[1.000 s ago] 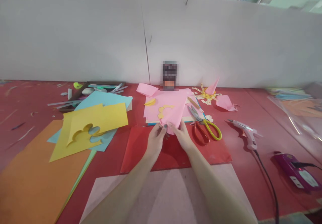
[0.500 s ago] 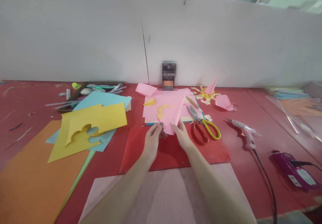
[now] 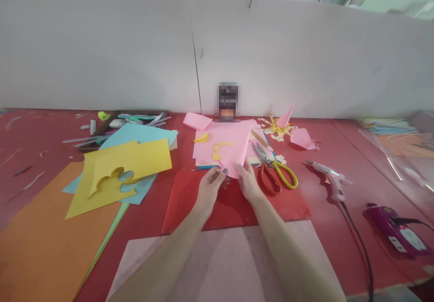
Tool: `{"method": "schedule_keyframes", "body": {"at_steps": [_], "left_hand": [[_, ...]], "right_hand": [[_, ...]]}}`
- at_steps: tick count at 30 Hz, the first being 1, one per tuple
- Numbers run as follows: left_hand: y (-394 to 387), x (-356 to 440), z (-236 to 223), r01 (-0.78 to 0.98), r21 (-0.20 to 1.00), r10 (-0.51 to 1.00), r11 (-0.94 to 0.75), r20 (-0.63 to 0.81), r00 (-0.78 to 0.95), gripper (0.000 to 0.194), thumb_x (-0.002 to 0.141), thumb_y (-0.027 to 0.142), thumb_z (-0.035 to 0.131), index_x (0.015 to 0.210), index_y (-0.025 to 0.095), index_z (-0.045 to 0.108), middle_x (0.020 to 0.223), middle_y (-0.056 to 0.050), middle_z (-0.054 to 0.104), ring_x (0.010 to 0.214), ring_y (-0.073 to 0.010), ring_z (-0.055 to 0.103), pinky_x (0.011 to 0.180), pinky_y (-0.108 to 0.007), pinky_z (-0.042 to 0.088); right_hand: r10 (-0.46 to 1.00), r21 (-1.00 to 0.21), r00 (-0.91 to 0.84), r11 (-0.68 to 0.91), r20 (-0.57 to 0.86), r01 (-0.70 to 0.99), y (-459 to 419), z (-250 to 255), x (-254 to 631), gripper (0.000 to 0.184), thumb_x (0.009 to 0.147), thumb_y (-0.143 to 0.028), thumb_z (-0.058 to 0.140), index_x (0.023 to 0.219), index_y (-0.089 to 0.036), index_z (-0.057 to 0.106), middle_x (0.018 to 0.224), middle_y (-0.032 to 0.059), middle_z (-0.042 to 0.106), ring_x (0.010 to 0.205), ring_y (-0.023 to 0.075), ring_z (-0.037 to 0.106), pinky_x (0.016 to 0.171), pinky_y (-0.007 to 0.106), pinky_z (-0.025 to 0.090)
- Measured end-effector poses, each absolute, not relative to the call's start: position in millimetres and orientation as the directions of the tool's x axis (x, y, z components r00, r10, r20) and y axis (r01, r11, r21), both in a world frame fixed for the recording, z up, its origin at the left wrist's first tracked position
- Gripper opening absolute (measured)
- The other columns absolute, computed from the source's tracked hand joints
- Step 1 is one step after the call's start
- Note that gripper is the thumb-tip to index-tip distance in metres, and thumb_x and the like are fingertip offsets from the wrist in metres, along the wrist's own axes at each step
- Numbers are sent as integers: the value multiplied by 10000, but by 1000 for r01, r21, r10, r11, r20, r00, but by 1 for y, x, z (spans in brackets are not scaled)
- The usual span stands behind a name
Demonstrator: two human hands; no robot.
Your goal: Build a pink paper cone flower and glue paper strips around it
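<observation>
While the left hand (image 3: pixel 207 190) is pinching the near end of the pink paper (image 3: pixel 232 172), fingertips nearly together, the right hand (image 3: pixel 248 185) is gripping its side above the red pad (image 3: pixel 233 211); adjusting it seems to be calling for light, even pressure.

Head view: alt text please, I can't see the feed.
Two bare hands, left and right, hold the near end of a pink paper sheet above a red folder-like sheet. Scissors with yellow and red handles lie right; cut yellow paper lies left, a glue gun far right.
</observation>
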State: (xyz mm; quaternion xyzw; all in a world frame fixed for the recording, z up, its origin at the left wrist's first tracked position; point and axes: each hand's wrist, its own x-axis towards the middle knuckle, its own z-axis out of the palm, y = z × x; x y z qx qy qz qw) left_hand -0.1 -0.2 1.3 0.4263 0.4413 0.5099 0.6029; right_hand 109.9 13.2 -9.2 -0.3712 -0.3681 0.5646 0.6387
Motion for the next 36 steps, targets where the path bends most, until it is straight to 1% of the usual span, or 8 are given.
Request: {"method": "schedule_keyframes", "body": {"at_steps": [6,12,17,20,27,31,36], "left_hand": [[0,1,3,-219,969,993,114,-107,44,300,674,431,640,608,171,503,565,30,515,529,-92,493,501,-198,426],[-2,3,2,-201,977,997,76,-73,25,262,699,388,621,609,170,508,555,31,513,522,-94,486,496,-204,420],[-1,3,1,-190,979,997,73,-75,-6,252,699,380,616,603,177,500,545,33,517,525,-97,493,506,-204,420],[-1,2,1,-197,977,997,76,-79,-4,262,696,388,617,600,178,494,547,33,515,524,-97,491,509,-205,422],[-3,2,3,-230,970,997,73,-70,21,238,721,414,580,690,178,567,624,16,547,580,-118,530,500,-215,427],[-4,2,5,-161,986,999,49,-50,-1,246,728,396,586,625,177,541,570,29,538,542,-105,511,514,-212,419],[-4,1,4,-81,996,999,25,-27,-25,245,747,349,581,585,179,509,527,38,518,508,-94,482,534,-207,409]], "right_hand": [[995,-899,65,100,80,-426,12,-8,109,492,691,-303,629,1157,-235,486,1016,31,636,1007,194,562,857,329,462],[992,-906,91,115,86,-408,12,-9,108,484,671,-276,658,1126,-224,504,1017,29,631,982,180,566,872,320,453],[992,-909,115,94,51,-407,12,-10,108,453,674,-321,646,1095,-203,524,961,41,647,945,197,586,805,331,486],[990,-912,136,91,39,-400,13,-14,109,454,672,-323,648,1092,-203,525,945,38,651,941,196,589,797,332,488],[983,-894,183,101,22,-436,17,-20,109,436,680,-337,638,1085,-218,525,965,35,655,961,194,584,801,337,486],[986,-889,163,112,43,-444,16,-19,109,450,684,-311,639,1107,-228,509,1005,31,640,970,185,578,811,325,482],[986,-922,152,114,60,-370,12,-14,109,503,668,-299,661,1133,-218,486,1008,36,631,940,179,583,818,317,478]]}}
